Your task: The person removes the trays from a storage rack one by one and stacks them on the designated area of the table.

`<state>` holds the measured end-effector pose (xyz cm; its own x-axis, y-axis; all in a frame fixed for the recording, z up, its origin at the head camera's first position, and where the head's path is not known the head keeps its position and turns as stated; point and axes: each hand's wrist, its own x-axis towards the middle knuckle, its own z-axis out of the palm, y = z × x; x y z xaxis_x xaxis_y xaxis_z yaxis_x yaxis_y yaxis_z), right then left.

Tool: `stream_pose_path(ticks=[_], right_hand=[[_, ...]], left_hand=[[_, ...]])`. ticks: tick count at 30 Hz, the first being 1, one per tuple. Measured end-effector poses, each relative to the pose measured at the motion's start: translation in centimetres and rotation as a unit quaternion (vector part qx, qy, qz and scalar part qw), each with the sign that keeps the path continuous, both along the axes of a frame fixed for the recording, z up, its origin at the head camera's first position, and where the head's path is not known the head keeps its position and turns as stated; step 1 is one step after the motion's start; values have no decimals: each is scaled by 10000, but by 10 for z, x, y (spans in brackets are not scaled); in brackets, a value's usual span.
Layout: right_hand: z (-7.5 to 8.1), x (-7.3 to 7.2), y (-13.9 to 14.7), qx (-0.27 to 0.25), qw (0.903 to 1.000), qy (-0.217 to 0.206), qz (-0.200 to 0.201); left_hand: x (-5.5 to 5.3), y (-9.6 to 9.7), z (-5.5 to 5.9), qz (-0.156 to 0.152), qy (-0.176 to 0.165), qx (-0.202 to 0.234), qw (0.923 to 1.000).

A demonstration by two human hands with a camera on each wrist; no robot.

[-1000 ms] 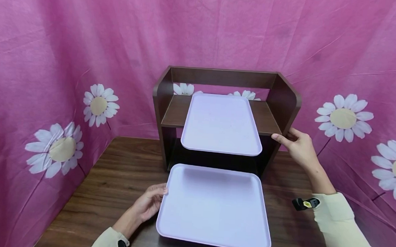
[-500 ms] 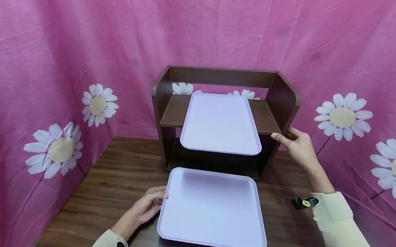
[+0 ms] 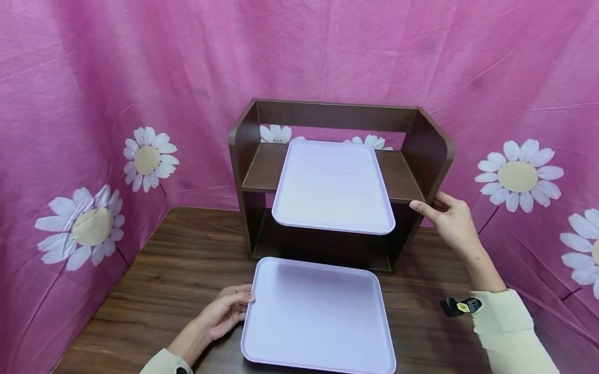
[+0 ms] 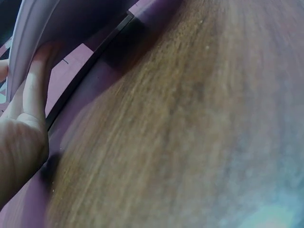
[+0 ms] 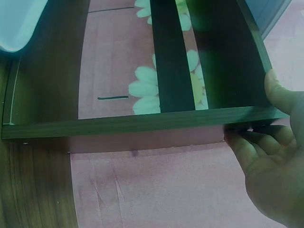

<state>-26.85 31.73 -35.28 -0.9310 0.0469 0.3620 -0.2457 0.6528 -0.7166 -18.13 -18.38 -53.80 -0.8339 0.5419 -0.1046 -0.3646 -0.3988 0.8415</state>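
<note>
A pale lilac rectangular tray (image 3: 320,320) lies in front of a dark brown two-tier shelf unit (image 3: 335,116). My left hand (image 3: 222,314) pinches its left rim, thumb on top and fingers beneath. In the left wrist view that tray (image 4: 71,21) is raised at the hand, with the fingers under it. A second lilac tray (image 3: 335,186) rests on the shelf's upper board, its front end sticking out past the board's edge. At the unit's right side panel, my right hand (image 3: 449,222) grips the front edge, thumb in front and fingers on the outer side.
The brown wood-grain table (image 3: 171,259) carries the shelf unit near its back edge. Below the overhanging tray is the open lower compartment (image 3: 321,248). Pink cloth (image 3: 339,46) with white daisies hangs behind and on both sides.
The lower tray has shifted down and slightly toward me, its right side drawing in to the left. My left hand keeps its hold on the rim. The right hand stays put.
</note>
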Motion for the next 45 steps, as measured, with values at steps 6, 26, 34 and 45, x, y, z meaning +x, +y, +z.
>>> stream_pose_path(ticks=[6,26,34,45], right_hand=[[0,0,1,-14,10000,32,4],[-2,-1,2,-24,10000,46,57],[-2,-1,1,-84,9999,50,50],[-4,-1,1,-136,9999,61,22]], left_hand=[[-2,2,1,63,-80,-222,9997],[-7,1,11,512,197,-2389,9695],[-3,7,22,777,610,-3200,9422],[-2,17,25,1234,1048,-4015,9014]])
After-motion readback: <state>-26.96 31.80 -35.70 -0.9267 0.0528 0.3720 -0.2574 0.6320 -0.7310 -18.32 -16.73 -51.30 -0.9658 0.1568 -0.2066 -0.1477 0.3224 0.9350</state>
